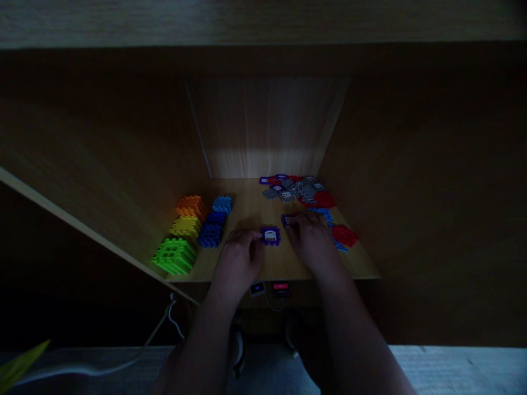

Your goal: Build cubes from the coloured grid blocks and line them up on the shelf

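In the head view my left hand (239, 257) is closed, its index finger and thumb at the left edge of a purple interlocking tile (270, 236) with a white window-like pattern. My right hand (310, 238) curls over a second purple tile (287, 220), which shows only in part beneath the fingers. Both tiles are at the wooden shelf board (247, 211), between sorted stacks and a loose pile. Just past my right hand lie blue tiles (341, 246) and a red tile piece (345, 235). The dim light hides fine detail of the fingertips.
Stacks of green (175, 257), yellow (186, 226), orange (191, 206), dark blue (211, 235) and light blue tiles (223, 204) stand at left. A mixed grey pile (307, 189) lies at the back right. Wooden side walls enclose the shelf. Small devices (281, 288) sit below its front edge.
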The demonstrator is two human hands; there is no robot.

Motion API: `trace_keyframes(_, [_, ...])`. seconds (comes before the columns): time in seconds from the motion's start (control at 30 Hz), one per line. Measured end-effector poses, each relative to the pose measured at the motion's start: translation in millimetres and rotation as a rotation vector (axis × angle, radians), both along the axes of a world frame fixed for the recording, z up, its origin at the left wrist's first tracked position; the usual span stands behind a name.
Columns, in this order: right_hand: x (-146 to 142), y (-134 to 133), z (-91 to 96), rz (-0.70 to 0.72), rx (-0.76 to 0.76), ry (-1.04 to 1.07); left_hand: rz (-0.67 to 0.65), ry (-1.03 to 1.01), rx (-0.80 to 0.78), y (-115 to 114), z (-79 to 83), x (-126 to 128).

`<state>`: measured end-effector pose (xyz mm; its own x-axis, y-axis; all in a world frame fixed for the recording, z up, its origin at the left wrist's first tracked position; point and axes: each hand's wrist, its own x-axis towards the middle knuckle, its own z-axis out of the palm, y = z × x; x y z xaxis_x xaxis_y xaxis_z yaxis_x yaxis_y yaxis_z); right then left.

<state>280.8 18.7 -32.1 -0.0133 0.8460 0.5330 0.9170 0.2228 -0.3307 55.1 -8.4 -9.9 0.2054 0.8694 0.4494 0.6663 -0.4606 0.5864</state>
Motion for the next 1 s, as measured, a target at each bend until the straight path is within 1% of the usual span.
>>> trace_keyframes(0.2, [0.0,0.9,4.3,0.020,-0.086,-0.033,0.007,0.007,-0.001,0.5,0.5,0.6])
trace_keyframes(0.3, [0.2,1.0,4.9,0.023,-0.091,-0.009,0.001,0.001,0.007,0.1,0.7,0.3])
trace_keyframes(0.43, [0.3,-1.0,6.6,0.045,-0.027,0.068,-0.003,0.007,0.003,0.1,0.8,-0.1])
trace_keyframes(0.6, [-0.5,-5.3,14.3,0.160,0.055,0.185,-0.010,-0.009,-0.006,1.6,-1.2,-0.3])
trace_keyframes(0.73, [-0.1,-10.1,20.3,0.194,0.126,0.282,-0.017,-0.053,0.009,0.6,-2.1,-1.6])
trace_keyframes(0.8, [-0.9,-13.3,21.8,0.201,0.139,0.378,-0.033,-0.084,0.021,-1.4,-0.5,-2.6])
trace_keyframes(0.87, [-4.2,-16.9,22.4,0.212,0.118,0.544,-0.070,-0.118,0.021,-3.7,2.2,-3.6])
trace_keyframes(0.93, [-10.9,-20.7,22.8,0.259,0.045,0.744,-0.117,-0.150,-0.003,-5.4,4.8,-4.6])
trace_keyframes(1.0, [-20.0,-24.2,23.2,0.350,-0.065,0.914,-0.154,-0.188,-0.053,-5.9,5.7,-5.7])
